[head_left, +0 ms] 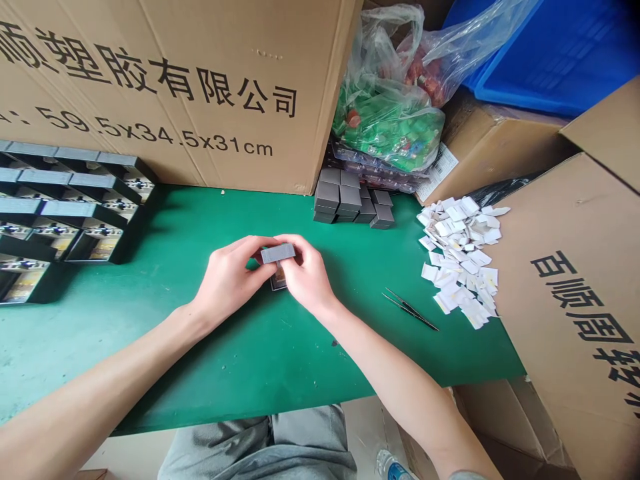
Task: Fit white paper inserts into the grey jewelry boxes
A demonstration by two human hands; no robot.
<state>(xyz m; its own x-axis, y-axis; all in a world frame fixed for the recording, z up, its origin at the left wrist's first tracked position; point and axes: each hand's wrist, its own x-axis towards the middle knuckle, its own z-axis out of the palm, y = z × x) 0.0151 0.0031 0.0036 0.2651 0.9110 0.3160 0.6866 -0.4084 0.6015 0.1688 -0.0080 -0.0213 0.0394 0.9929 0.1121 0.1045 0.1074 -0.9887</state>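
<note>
Head view: both hands are close together near the mid of the green surface point(260, 380). The L hand point(227, 283) is at the left end of a small grey box point(278, 253), and the R hand point(306, 275) is at its right end. The fingers point(295, 241) of both hands curl in close and hold the box between them, so they are narrow, not wide. The box is right in the gap between the hands. Its long side runs L to R, w/ a small tilt up on the R. Neither hand is nearer, as each has one end.

Just below the box, a thin dark card point(279, 284) w/ a shiny pic shows between the hands. The hands and box hide part of it, so I can't tell if it is held or just lying there.

A stack of grey boxes point(353, 197) sits at abt 1 o'clock from the hands, well apart. A heap of white paper bits point(457, 257) is at abt 3 o'clock, and black tweezers point(410, 310) lie on the surface at abt 4 o'clock. Black trays point(75, 155) w/ small gold items are at abt 9 to 10 o'clock.
</note>
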